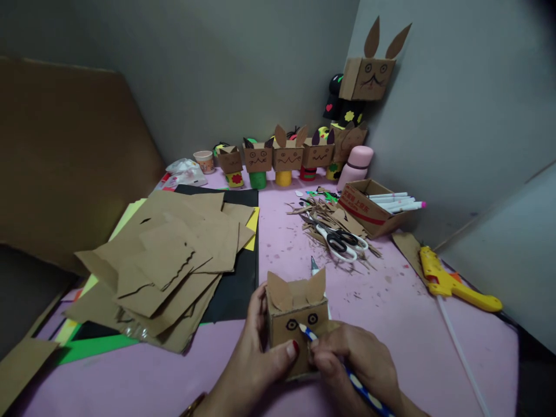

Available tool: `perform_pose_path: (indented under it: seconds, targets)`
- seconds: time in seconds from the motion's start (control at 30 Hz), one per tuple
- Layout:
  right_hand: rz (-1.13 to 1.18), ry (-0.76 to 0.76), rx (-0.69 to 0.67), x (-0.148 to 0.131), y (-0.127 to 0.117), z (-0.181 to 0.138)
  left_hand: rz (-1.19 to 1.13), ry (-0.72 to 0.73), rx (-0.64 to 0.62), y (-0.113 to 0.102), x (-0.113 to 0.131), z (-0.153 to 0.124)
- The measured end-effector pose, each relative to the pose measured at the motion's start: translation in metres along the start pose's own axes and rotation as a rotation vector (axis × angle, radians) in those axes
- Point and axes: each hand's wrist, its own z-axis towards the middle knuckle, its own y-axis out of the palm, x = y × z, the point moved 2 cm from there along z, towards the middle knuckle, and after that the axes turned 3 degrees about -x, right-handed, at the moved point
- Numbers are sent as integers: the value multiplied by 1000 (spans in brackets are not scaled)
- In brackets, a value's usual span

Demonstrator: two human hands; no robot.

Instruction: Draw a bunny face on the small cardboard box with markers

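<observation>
A small cardboard box [282,341] with two pointed ears and two drawn ring eyes sits at the front middle of the pink table. Around its left side my left hand [264,347] is closed, the thumb pressed on the front face. In my right hand [356,359] is a blue pencil [358,387] with pale spots, pinched between thumb and fingers. Its tip is by the face between the eyes; whether it touches, I cannot tell. Behind the box, a marker [314,265] is partly hidden.
Stacked cardboard pieces [174,249] lie at left on black sheets [234,295]. Scissors [341,240] rest among scraps, near a carton of markers [369,211]. A yellow glue gun [456,284] is at right. Box-headed figures [258,159] and a pink bottle [357,165] stand behind.
</observation>
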Motion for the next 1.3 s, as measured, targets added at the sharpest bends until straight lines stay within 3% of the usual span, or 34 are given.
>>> perform_pose_path:
  seconds: [0.6, 1.07, 1.3]
  targets:
    - [-43, 4, -46, 0, 0, 0, 33, -17, 20, 0, -3, 0]
    - [-15, -45, 43, 1, 4, 0, 21, -12, 22, 3, -1, 1]
    - [-10, -29, -11, -1, 2, 0, 22, -18, 32, 3, -2, -1]
